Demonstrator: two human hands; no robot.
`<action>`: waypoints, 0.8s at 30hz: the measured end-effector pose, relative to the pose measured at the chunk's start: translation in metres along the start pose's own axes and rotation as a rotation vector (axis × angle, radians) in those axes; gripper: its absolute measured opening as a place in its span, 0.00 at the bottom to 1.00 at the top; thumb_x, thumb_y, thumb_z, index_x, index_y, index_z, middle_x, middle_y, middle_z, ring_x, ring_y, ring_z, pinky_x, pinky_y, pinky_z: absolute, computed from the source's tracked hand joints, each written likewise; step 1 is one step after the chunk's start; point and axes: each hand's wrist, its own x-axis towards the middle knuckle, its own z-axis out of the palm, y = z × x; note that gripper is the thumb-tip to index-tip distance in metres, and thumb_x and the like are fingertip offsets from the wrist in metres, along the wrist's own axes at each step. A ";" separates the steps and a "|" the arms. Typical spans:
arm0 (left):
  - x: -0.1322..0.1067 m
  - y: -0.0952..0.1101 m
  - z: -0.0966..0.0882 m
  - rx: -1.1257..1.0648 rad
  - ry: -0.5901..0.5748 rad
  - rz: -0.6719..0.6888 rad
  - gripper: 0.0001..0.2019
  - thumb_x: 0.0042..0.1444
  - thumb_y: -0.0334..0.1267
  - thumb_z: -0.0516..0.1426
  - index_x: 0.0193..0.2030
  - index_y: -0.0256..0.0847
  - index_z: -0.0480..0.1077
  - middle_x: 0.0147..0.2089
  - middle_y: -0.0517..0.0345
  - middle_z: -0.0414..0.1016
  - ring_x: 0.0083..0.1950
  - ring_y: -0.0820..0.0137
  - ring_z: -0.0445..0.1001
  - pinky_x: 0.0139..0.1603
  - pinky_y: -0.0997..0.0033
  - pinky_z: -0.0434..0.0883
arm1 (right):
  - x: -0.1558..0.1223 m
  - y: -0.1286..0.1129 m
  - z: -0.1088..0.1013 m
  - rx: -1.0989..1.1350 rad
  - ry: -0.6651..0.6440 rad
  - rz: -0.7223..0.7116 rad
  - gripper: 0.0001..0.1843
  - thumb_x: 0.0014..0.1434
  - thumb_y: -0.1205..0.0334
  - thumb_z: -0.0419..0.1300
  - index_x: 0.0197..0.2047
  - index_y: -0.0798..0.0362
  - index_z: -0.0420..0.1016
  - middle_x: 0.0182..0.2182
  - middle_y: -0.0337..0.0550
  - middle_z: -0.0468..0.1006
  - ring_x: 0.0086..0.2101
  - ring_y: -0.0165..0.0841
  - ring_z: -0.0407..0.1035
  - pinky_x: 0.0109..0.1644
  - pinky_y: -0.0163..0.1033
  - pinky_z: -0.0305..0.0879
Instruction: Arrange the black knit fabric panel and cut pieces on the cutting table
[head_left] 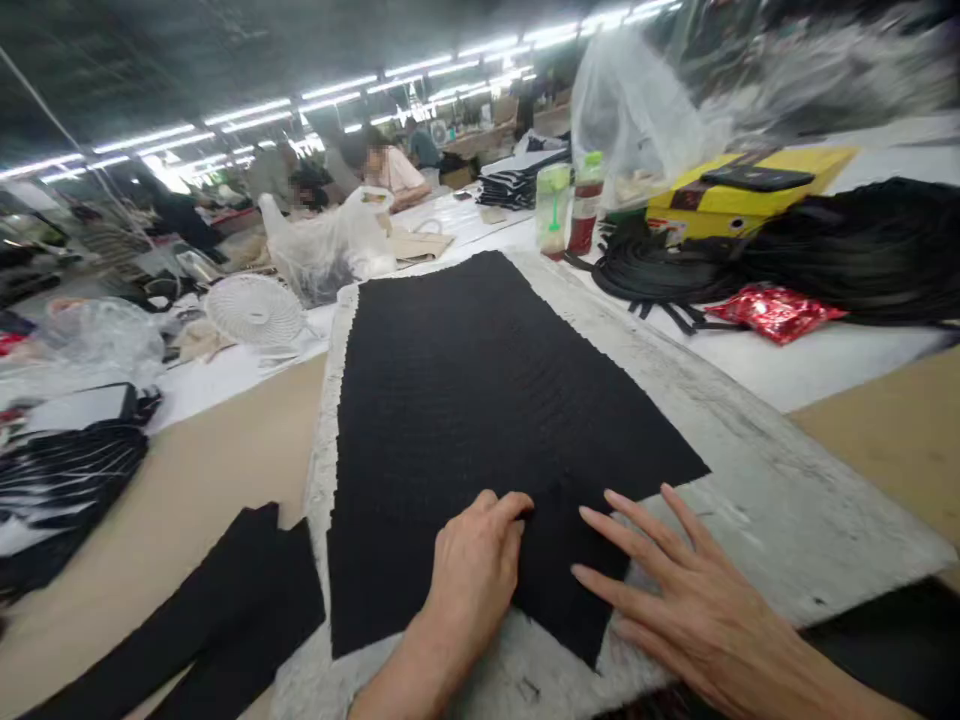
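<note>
A large black fabric panel [480, 400] lies spread on a worn grey board [742, 510]. My left hand [480, 550] is at the panel's near edge, its fingers curled down and pinching the cloth close to a notch in the hem. To its right, my right hand [675, 580] is spread with the fingers apart, fingertips resting on the panel's near right part and palm over the board. Black cut fabric pieces [247, 610] lie on the brown table surface left of the board.
Coils of black strips [847, 250], a red shiny packet [780, 312] and a yellow box [701, 205] with a phone [757, 177] on it sit to the right. Two bottles stand behind. A white fan [255, 310] and plastic bags are at left. Other people sit farther back.
</note>
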 end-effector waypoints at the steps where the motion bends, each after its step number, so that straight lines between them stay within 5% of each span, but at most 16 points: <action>1: 0.001 0.000 -0.002 -0.036 0.002 0.007 0.16 0.61 0.34 0.48 0.48 0.52 0.72 0.43 0.59 0.75 0.46 0.64 0.75 0.48 0.63 0.66 | -0.001 0.000 -0.002 0.001 0.019 0.009 0.25 0.63 0.67 0.55 0.61 0.38 0.68 0.67 0.43 0.53 0.66 0.49 0.43 0.66 0.65 0.30; 5: 0.005 -0.003 -0.007 -0.263 0.013 -0.023 0.12 0.58 0.35 0.52 0.44 0.51 0.75 0.42 0.62 0.77 0.46 0.68 0.73 0.50 0.66 0.64 | 0.003 -0.003 -0.008 0.016 0.059 0.019 0.26 0.64 0.62 0.55 0.65 0.46 0.63 0.67 0.42 0.53 0.66 0.47 0.43 0.69 0.60 0.28; 10: 0.012 -0.003 -0.015 -0.659 -0.020 -0.188 0.08 0.52 0.41 0.57 0.36 0.42 0.74 0.21 0.67 0.61 0.23 0.77 0.58 0.25 0.74 0.55 | 0.019 -0.013 -0.012 0.070 0.041 -0.023 0.40 0.61 0.48 0.60 0.69 0.59 0.53 0.67 0.47 0.53 0.66 0.47 0.42 0.70 0.57 0.22; 14: 0.015 0.002 -0.022 -0.966 -0.101 -0.331 0.15 0.47 0.46 0.61 0.38 0.40 0.71 0.19 0.69 0.60 0.19 0.78 0.55 0.20 0.76 0.51 | 0.026 -0.022 -0.012 0.142 0.068 0.008 0.48 0.59 0.37 0.59 0.69 0.62 0.51 0.66 0.51 0.56 0.66 0.47 0.43 0.70 0.57 0.21; 20: 0.012 0.000 -0.021 -1.210 -0.113 -0.426 0.16 0.43 0.43 0.64 0.38 0.38 0.72 0.27 0.63 0.70 0.25 0.79 0.63 0.27 0.78 0.57 | 0.026 -0.032 -0.006 0.250 0.317 0.324 0.25 0.68 0.54 0.52 0.64 0.55 0.59 0.61 0.48 0.64 0.59 0.38 0.59 0.62 0.42 0.56; 24: 0.010 -0.004 -0.019 -1.278 -0.134 -0.455 0.13 0.46 0.39 0.62 0.39 0.39 0.71 0.27 0.63 0.69 0.25 0.79 0.62 0.26 0.79 0.57 | 0.031 -0.030 -0.008 0.246 0.382 0.264 0.19 0.68 0.57 0.54 0.59 0.53 0.66 0.55 0.43 0.69 0.55 0.36 0.61 0.58 0.38 0.57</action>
